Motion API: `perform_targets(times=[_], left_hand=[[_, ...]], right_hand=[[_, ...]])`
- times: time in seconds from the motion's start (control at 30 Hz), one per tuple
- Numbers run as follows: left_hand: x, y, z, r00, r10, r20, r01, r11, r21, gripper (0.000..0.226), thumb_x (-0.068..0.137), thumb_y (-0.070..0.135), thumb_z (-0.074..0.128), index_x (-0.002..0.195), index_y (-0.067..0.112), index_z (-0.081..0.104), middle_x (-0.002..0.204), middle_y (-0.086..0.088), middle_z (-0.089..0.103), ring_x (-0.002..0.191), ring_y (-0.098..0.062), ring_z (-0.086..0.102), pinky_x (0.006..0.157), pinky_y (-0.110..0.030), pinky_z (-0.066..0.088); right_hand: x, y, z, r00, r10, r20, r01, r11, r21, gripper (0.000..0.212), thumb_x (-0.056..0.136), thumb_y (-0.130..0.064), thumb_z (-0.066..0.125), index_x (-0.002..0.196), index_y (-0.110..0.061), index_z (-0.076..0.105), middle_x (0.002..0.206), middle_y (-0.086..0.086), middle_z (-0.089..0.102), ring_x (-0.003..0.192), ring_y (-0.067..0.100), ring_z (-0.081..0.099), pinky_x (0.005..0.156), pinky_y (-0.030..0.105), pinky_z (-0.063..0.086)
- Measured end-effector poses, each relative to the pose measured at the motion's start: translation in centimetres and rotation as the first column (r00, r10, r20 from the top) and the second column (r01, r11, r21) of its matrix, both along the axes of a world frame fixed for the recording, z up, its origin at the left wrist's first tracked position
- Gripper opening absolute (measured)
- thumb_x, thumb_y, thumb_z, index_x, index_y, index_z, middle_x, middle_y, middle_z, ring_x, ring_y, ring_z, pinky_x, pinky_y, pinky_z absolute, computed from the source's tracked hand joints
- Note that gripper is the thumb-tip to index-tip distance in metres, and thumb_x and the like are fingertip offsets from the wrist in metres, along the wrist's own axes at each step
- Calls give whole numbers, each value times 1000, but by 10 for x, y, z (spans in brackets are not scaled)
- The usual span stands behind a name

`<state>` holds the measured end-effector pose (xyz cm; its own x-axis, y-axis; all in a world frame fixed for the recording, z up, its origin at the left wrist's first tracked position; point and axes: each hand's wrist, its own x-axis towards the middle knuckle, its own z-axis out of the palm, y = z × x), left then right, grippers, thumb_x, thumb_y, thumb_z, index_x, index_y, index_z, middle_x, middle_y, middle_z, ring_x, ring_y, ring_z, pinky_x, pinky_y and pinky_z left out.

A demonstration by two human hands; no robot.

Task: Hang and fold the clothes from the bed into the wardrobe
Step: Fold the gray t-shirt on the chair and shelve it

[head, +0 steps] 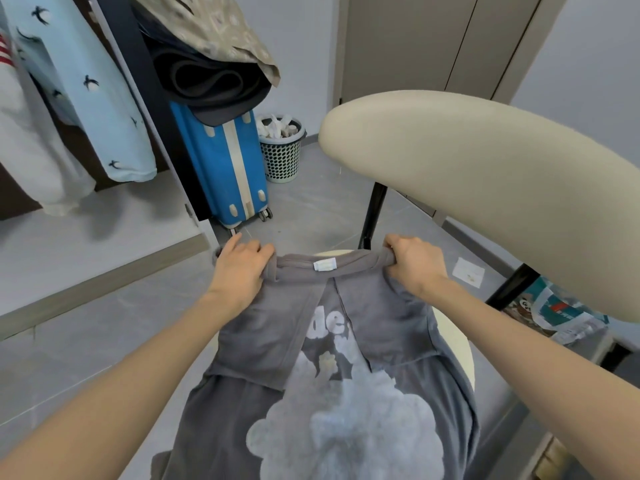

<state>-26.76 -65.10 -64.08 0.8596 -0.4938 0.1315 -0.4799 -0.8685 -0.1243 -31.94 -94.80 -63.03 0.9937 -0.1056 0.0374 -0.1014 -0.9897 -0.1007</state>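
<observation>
A grey T-shirt [332, 368] with a pale cloud print lies spread over the seat of a chair, both sleeves folded in toward the middle. Its collar with a white label faces away from me. My left hand [239, 268] grips the left end of the collar edge. My right hand [414, 261] grips the right end, fingers curled round the fabric. At the far left the open wardrobe [104, 216] holds a hanging light blue garment [86, 84] with dark bird prints and a white one [31, 150].
The chair's cream backrest [485, 188] arcs across the right. A blue suitcase [225, 168] with dark bundles on top stands beside the wardrobe, with a mesh waste basket [282, 150] behind it. A paper scrap [469, 271] and printed bags [554, 317] lie on the grey floor.
</observation>
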Motion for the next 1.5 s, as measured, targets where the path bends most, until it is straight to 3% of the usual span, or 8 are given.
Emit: perform_targets(times=[0.23,0.47,0.63,0.77,0.9,1.07,1.2,1.5], left_hand=[[-81,21,7,963,-80,-257,23,975,-221,35,89,16,54,120,34,55,112,8,59,101,-20,58,81,-33,48],[-156,38,-20,843,-114,-526,16,982,-187,42,83,20,61,122,32,51,116,8,53,110,-15,51,84,-31,44],[-186,45,-22,796,-118,-593,-32,971,-236,28,79,11,60,98,32,57,96,10,54,90,-11,51,78,-31,46],[-191,46,-7,739,-151,-657,-89,944,-317,42,73,-1,56,77,40,63,82,11,53,71,-5,50,71,-19,43],[-190,49,5,576,-127,-808,-172,947,-271,33,81,12,58,66,35,77,82,14,68,77,-1,62,77,-19,50],[-169,38,1,802,-28,-596,-223,913,-343,26,94,14,50,108,28,67,106,3,65,99,-15,60,88,-24,42],[-133,29,-13,847,-26,-531,-159,941,-299,39,98,14,46,138,18,48,138,-5,47,129,-21,42,108,-29,31],[-79,14,-59,783,98,-614,-151,988,-35,54,104,20,34,154,25,13,161,-7,10,146,-29,13,119,-40,16]], right_hand=[[-75,0,-9,995,95,-14,-94,993,70,20,79,-11,55,96,-21,52,91,2,64,79,29,58,55,30,32],[-156,4,-31,935,234,-266,-206,970,128,26,80,-24,62,87,-26,37,91,-5,54,87,23,55,59,35,35],[-189,6,-40,879,307,-364,-134,893,430,26,76,0,61,89,-19,49,82,-2,52,75,18,48,64,33,40],[-196,-1,-32,876,327,-356,-180,904,387,25,75,4,57,85,-18,60,80,-3,52,77,16,48,68,30,41],[-200,-6,-28,725,338,-601,-179,934,310,35,77,1,52,92,-23,73,103,-5,66,92,15,62,73,20,51],[-177,-3,-25,930,157,-333,-66,961,268,31,85,-7,47,99,-26,67,113,-4,64,108,19,57,92,34,48],[-141,1,-32,964,141,-225,-85,966,242,40,86,-8,52,124,-23,55,130,2,49,122,23,42,93,31,37],[-93,0,-62,834,86,-545,41,975,217,82,85,-14,54,152,-30,11,157,4,13,143,34,8,117,50,16]])
